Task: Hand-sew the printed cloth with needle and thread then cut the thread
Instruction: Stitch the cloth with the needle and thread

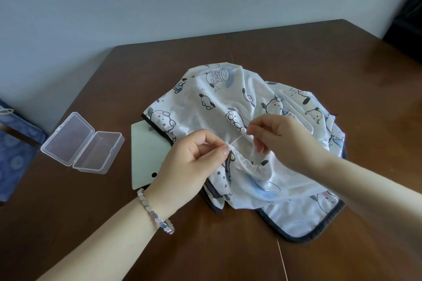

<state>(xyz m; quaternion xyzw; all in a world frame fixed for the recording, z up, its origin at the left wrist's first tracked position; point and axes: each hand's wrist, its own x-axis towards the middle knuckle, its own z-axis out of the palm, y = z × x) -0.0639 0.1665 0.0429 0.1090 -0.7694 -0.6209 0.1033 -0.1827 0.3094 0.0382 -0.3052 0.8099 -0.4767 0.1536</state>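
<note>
while on one cloth [251, 102], two hands [189, 166] [280, 137]

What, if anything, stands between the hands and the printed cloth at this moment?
Nothing visible. The left hand pinches a fold of the printed cloth, the right hand pinches the thread stretched from that fold. The open clear box and the pale card lie off to the left.

Your left grip [191, 166] pinches a fold of the printed cloth [262, 102]; your right grip [280, 137] pinches the thread [237, 138], stretched between them. A clear box [82, 143] lies open on the worktop [342, 52].
</note>
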